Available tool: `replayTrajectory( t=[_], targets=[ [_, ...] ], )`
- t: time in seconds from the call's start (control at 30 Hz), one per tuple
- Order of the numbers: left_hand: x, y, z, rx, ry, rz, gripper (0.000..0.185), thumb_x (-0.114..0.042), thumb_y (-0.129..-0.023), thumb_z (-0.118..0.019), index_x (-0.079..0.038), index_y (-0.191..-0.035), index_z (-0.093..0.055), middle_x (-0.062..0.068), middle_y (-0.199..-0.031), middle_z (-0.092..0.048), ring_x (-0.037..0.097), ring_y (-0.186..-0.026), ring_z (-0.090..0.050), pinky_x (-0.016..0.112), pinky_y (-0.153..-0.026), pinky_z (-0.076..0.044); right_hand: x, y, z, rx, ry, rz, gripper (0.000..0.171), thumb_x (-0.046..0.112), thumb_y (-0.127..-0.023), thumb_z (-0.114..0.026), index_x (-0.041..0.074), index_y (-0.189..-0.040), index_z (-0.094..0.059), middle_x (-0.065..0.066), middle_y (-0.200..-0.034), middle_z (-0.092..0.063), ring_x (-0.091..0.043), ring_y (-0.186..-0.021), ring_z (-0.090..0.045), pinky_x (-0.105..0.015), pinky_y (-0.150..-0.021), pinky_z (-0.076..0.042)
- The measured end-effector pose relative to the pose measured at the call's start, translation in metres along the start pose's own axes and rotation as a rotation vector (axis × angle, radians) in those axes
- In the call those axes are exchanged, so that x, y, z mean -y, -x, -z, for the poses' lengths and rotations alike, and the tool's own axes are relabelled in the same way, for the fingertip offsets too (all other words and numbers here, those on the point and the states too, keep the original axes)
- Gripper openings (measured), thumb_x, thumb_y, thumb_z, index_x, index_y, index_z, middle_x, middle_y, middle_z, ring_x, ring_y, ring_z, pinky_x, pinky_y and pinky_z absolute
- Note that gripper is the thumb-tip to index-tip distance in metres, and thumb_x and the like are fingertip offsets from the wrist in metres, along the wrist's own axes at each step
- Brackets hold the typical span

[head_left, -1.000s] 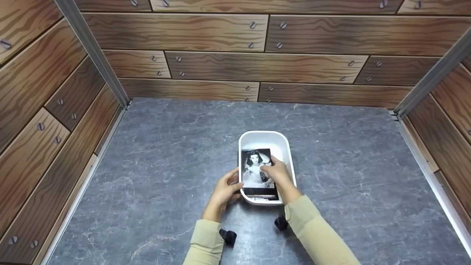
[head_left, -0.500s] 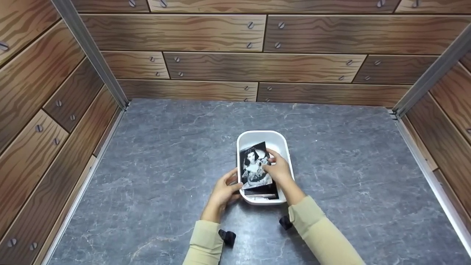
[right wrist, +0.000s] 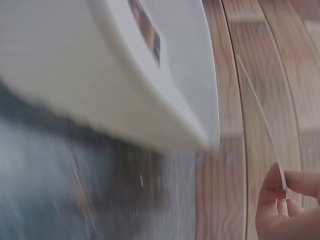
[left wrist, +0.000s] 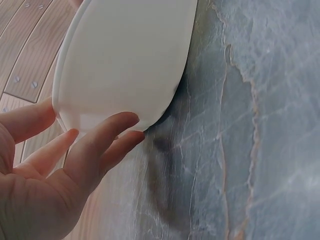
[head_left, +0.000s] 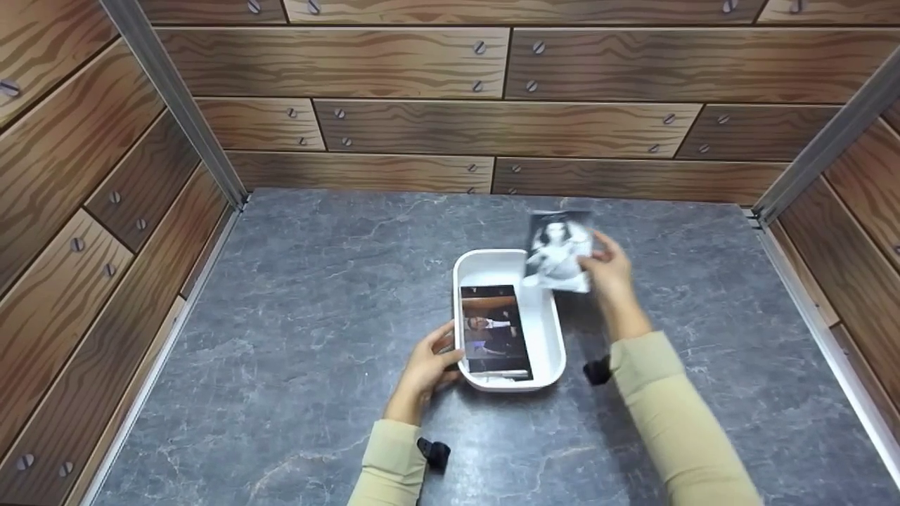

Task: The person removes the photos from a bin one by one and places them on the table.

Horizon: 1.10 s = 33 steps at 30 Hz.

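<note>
My right hand (head_left: 610, 274) pinches a black-and-white photo (head_left: 557, 249) by its right edge, thumb on the face. The photo hangs over the far right corner of a white plastic tub (head_left: 552, 365); in the right wrist view the photo (right wrist: 260, 112) appears edge-on as a thin sheet. Inside the tub lies a colour photo (head_left: 491, 334) of a person in dark clothes, with other prints partly hidden below it. My left hand (head_left: 429, 362) holds the tub's near left side. In the left wrist view its thumb is at the rim and its fingers touch the outer wall.
The tub stands on a grey marble-patterned surface (head_left: 316, 281). Wood-patterned walls (head_left: 408, 126) rise at the back and both sides, with metal corner posts (head_left: 179, 98). A dark wrist-worn device (head_left: 436, 455) sits at each cuff.
My right hand has lifted the black-and-white photo out of the tub, up and to the right. The colour photo beneath is now uncovered. My left hand has stayed at the tub.
</note>
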State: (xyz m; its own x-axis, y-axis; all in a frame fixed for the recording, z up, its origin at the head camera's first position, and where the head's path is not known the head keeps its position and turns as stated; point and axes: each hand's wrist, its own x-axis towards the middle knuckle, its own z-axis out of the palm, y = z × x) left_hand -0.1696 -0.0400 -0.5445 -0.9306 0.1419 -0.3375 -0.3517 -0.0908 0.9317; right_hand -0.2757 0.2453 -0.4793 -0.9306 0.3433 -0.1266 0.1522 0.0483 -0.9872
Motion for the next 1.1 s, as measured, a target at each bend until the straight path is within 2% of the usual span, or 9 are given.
replayTrajectory(
  t=[0.17, 0.3, 0.4, 0.5, 0.57, 0.63, 0.87, 0.97, 1.1],
  targets=[
    [0.002, 0.003, 0.001, 0.006, -0.003, 0.001, 0.063, 0.002, -0.089, -0.06, -0.006, -0.147, -0.039, 0.028, -0.143, -0.044, 0.034, -0.105, -0.065, 0.028, -0.059, -0.059, -0.003, -0.029, 0.032, -0.083, -0.09, -0.172, 0.062, -0.006, -0.088, -0.059, 0.006, -0.146, -0.041, 0.005, -0.09, -0.056, 0.0, -0.075, -0.052, -0.011, -0.064, -0.047],
    [0.0, 0.002, 0.0, 0.006, -0.01, -0.005, 0.063, 0.001, -0.089, -0.06, -0.006, -0.147, -0.038, 0.029, -0.144, -0.043, 0.035, -0.108, -0.063, 0.03, -0.062, -0.06, -0.014, -0.047, 0.052, -0.105, -0.164, -0.306, 0.065, -0.007, -0.088, -0.059, 0.009, -0.148, -0.039, 0.012, -0.073, -0.057, 0.0, -0.066, -0.055, -0.013, -0.059, -0.049],
    [-0.001, 0.001, 0.0, 0.004, -0.016, -0.009, 0.063, 0.001, -0.089, -0.061, -0.006, -0.147, -0.039, 0.03, -0.145, -0.041, 0.036, -0.109, -0.063, 0.033, -0.067, -0.06, -0.028, -0.055, 0.061, -0.102, -0.146, -0.364, 0.065, -0.007, -0.089, -0.059, 0.011, -0.148, -0.039, 0.01, -0.078, -0.059, -0.001, -0.064, -0.056, -0.014, -0.058, -0.05],
    [0.001, 0.001, -0.001, -0.003, -0.016, -0.002, 0.062, 0.001, -0.089, -0.061, -0.007, -0.147, -0.04, 0.029, -0.144, -0.042, 0.034, -0.107, -0.063, 0.034, -0.069, -0.06, -0.047, -0.057, 0.066, -0.109, -0.045, -0.35, 0.062, -0.007, -0.088, -0.059, 0.008, -0.146, -0.042, -0.005, -0.11, -0.063, 0.002, -0.066, -0.052, -0.012, -0.062, -0.048],
    [0.002, 0.002, -0.001, -0.008, -0.014, 0.009, 0.062, 0.001, -0.089, -0.061, -0.008, -0.147, -0.04, 0.029, -0.143, -0.044, 0.032, -0.105, -0.064, 0.033, -0.067, -0.06, -0.059, -0.055, 0.067, -0.115, 0.031, -0.32, 0.059, -0.006, -0.088, -0.059, 0.004, -0.144, -0.044, -0.014, -0.133, -0.055, 0.003, -0.068, -0.05, -0.01, -0.064, -0.047],
    [0.004, 0.003, -0.001, -0.009, -0.014, 0.018, 0.062, 0.001, -0.089, -0.061, -0.008, -0.147, -0.041, 0.028, -0.142, -0.045, 0.029, -0.102, -0.065, 0.031, -0.066, -0.06, -0.068, -0.053, 0.066, -0.126, 0.119, -0.28, 0.054, -0.004, -0.088, -0.06, -0.001, -0.14, -0.047, -0.019, -0.143, -0.047, 0.003, -0.067, -0.049, -0.01, -0.063, -0.046],
    [0.002, 0.003, -0.002, -0.001, 0.011, -0.004, 0.061, 0.002, -0.089, -0.06, -0.005, -0.147, -0.04, 0.029, -0.14, -0.046, 0.027, -0.099, -0.064, 0.031, -0.067, -0.06, -0.075, -0.048, 0.058, -0.208, 0.426, -0.097, 0.039, 0.01, -0.087, -0.068, -0.006, -0.122, -0.062, -0.025, -0.115, -0.066, 0.002, -0.056, -0.048, -0.014, -0.056, -0.041],
    [0.0, 0.001, -0.002, -0.006, 0.014, -0.002, 0.061, 0.002, -0.089, -0.06, -0.005, -0.147, -0.04, 0.03, -0.141, -0.044, 0.028, -0.103, -0.063, 0.032, -0.068, -0.06, -0.075, -0.048, 0.054, -0.222, 0.466, -0.051, 0.036, 0.009, -0.086, -0.069, -0.009, -0.117, -0.064, -0.025, -0.107, -0.067, 0.003, -0.053, -0.046, -0.014, -0.054, -0.039],
    [-0.002, -0.001, -0.003, -0.007, 0.012, -0.002, 0.062, 0.003, -0.089, -0.06, -0.005, -0.146, -0.04, 0.031, -0.142, -0.043, 0.03, -0.105, -0.062, 0.034, -0.07, -0.06, -0.073, -0.046, 0.053, -0.214, 0.43, -0.064, 0.043, 0.01, -0.087, -0.067, -0.011, -0.124, -0.059, -0.029, -0.116, -0.063, -0.001, -0.05, -0.051, -0.013, -0.051, -0.041]
  ],
)
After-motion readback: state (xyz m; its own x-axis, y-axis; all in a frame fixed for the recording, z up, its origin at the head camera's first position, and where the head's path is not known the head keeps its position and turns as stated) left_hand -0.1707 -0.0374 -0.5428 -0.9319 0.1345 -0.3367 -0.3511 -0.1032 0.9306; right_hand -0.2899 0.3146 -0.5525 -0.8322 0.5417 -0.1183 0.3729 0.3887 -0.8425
